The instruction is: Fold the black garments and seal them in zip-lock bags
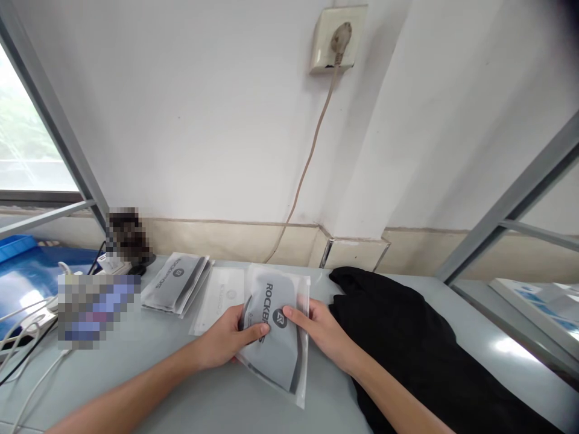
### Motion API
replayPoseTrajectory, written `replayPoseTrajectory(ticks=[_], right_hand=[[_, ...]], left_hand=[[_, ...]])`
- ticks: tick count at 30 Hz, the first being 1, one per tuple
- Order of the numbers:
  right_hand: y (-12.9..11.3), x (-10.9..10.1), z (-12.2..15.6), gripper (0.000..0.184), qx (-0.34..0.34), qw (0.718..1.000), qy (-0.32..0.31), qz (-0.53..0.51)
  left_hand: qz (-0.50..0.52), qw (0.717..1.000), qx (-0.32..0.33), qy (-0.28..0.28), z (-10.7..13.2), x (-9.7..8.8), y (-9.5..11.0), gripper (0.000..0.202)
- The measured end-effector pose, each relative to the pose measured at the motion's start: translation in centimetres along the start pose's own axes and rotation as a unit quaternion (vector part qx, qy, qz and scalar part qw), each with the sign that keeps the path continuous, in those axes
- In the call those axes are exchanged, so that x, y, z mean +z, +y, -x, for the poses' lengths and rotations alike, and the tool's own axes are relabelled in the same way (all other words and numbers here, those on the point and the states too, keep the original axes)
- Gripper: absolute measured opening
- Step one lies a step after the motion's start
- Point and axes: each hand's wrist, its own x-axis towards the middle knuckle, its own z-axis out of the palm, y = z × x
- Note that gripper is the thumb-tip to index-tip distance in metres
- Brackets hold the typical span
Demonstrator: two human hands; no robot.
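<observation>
Two or more grey pouches [172, 283] lay stacked on the bench [158, 331], seemingly for tidiness, with a flat frosted bag [217, 301] just beside them. The left hand [233, 337] and right hand [323, 328] pinched opposite edges of one printed pouch [278, 358] over the bench, likely to keep it flat, while black cloth [402, 331] lay rightward, perhaps leaving working room.

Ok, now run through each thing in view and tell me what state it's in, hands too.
Printed packet: filled, held in both hands; sealed or not, can't tell
Left hand: gripping its left side
Right hand: gripping its right side
Packet stack: piled, filled
Pale packet: flat, partly covered
Black cloth: spread, rumpled
Plug: plugged in
</observation>
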Motion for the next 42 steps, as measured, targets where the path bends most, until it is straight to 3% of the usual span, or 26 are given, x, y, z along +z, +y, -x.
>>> replayPoseTrajectory(ticks=[22,33,42], right_hand=[[0.3,0.1,-0.2,0.055,0.018,1.0,0.016,0.013],[0.5,-0.1,-0.1,0.042,-0.002,1.0,-0.027,0.007],[1.1,-0.1,-0.3,0.047,0.011,1.0,-0.022,0.016]], left_hand=[[0.003,1.0,-0.016,-0.006,-0.4,-0.1,-0.7,0.05],[0.034,0.999,0.041,-0.001,-0.1,-0.3,-0.1,0.051],[0.052,0.997,0.051,0.02,-0.5,-0.3,-0.8,0.043]])
